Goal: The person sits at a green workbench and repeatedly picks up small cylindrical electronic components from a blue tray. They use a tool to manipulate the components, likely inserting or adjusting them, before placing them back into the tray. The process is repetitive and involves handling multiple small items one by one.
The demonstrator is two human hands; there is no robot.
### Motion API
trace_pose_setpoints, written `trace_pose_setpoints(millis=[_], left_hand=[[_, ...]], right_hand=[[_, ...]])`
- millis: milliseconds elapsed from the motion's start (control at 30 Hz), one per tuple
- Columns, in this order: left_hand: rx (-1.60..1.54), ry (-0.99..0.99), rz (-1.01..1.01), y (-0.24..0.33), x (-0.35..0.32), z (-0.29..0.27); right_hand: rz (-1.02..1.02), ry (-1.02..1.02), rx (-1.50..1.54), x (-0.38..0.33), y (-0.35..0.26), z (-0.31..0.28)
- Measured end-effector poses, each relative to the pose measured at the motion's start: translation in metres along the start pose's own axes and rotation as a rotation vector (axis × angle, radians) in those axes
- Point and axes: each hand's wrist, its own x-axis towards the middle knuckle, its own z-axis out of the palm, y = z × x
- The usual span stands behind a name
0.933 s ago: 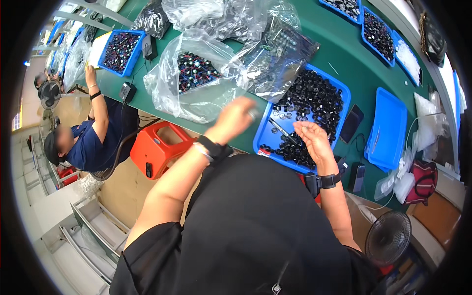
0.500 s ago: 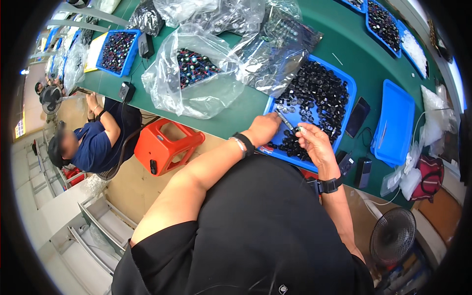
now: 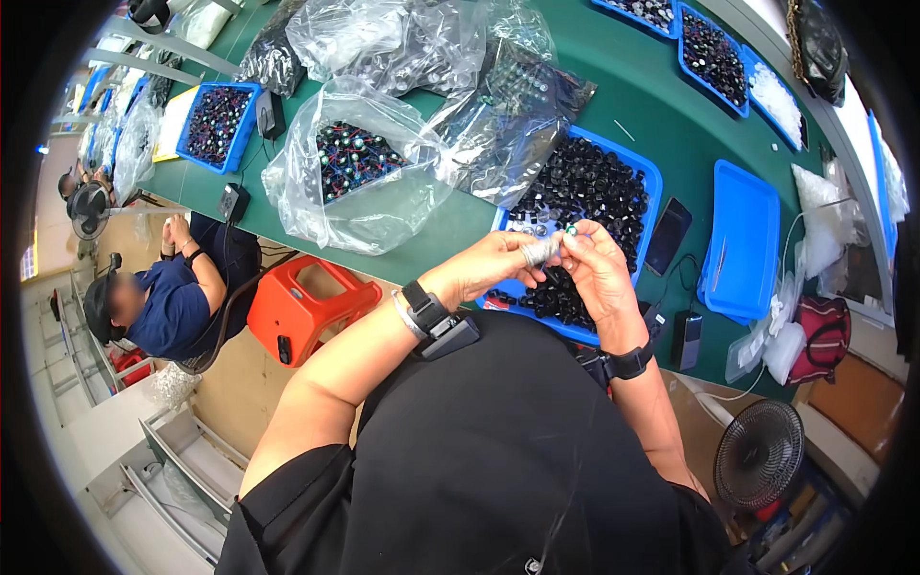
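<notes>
Your left hand point(image 3: 498, 268) and right hand point(image 3: 599, 268) are together at chest height, both pinched on one small silvery cylindrical part point(image 3: 542, 251), fingertips meeting over it. The part sits between the hands, just above the near edge of the blue plastic tray of small black caps point(image 3: 613, 192).

Handling, my read: the part looks light, rigid and smooth, so likely slippery. Grip it across the barrel with the left fingertips and keep the right ones on the end. Too small to tell its finer detail.

Outward: the tray rests on the green desk point(image 3: 460, 230). A clear plastic bag of dark mixed-colour pieces point(image 3: 355, 172) lies to the left of it, an empty blue plastic lid point(image 3: 743, 244) and a dark phone point(image 3: 668, 235) to the right. An orange plastic stool point(image 3: 307, 307) stands below the desk edge, and another seated person in a blue shirt point(image 3: 158, 302) is further left.
</notes>
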Motion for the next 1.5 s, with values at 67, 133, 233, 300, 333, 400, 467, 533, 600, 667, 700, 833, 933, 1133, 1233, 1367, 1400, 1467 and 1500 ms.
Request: trace_pose_setpoints(millis=[67,133,233,300,333,400,467,533,600,667,700,833,933,1133,1233,1367,1400,1467,1500], left_hand=[[0.065,0.018,0.023,-0.001,-0.001,0.000],[0.056,0.033,0.036,-0.004,-0.001,-0.002],[0.037,0.071,0.038,-0.003,-0.006,-0.004],[-0.031,0.071,0.024,-0.002,-0.008,-0.006],[-0.066,0.070,0.016,-0.003,-0.009,-0.007],[-0.163,0.077,0.030,-0.004,-0.011,-0.010],[-0.249,0.085,0.049,-0.006,-0.012,-0.014],[-0.325,0.093,0.074,-0.006,-0.012,-0.019],[-0.326,0.122,0.088,-0.003,-0.014,-0.017],[-0.324,0.132,0.105,-0.001,-0.016,-0.017],[-0.321,0.127,0.117,0.000,-0.016,-0.018],[-0.256,0.144,0.135,0.000,-0.019,-0.015],[-0.167,0.140,0.177,0.000,-0.023,-0.009],[-0.098,0.166,0.149,0.010,-0.032,0.003],[0.016,0.194,0.165,0.009,-0.032,0.006],[-0.008,0.155,0.219,0.005,-0.029,0.005],[-0.036,0.148,0.237,0.004,-0.030,0.006],[-0.049,0.153,0.250,0.004,-0.029,0.007],[-0.034,0.168,0.244,0.003,-0.028,0.008]], right_hand=[[-0.006,0.007,-0.010,-0.001,0.000,0.001],[-0.014,0.026,-0.014,-0.001,0.002,0.000],[-0.079,0.054,-0.034,-0.003,0.003,0.003],[-0.083,0.086,-0.003,-0.004,0.003,0.006],[-0.085,0.103,0.012,-0.004,0.003,0.007],[-0.114,0.099,0.043,-0.004,0.003,0.007],[-0.123,0.086,0.091,-0.004,0.003,0.005],[-0.113,0.063,0.154,-0.004,0.002,0.002],[-0.095,0.082,0.159,-0.005,0.002,0.002],[-0.079,0.092,0.162,-0.006,0.002,0.002],[-0.072,0.091,0.161,-0.006,0.002,0.002],[-0.052,0.044,0.102,-0.008,0.003,0.006],[-0.049,-0.008,-0.028,-0.010,0.003,0.010],[-0.018,-0.048,-0.159,-0.013,0.005,0.015],[-0.054,-0.048,-0.294,-0.016,0.005,0.019],[-0.116,-0.029,-0.404,-0.016,0.007,0.023],[-0.119,-0.031,-0.417,-0.016,0.008,0.023],[-0.125,-0.036,-0.442,-0.015,0.009,0.024],[-0.130,-0.034,-0.447,-0.015,0.009,0.024]])
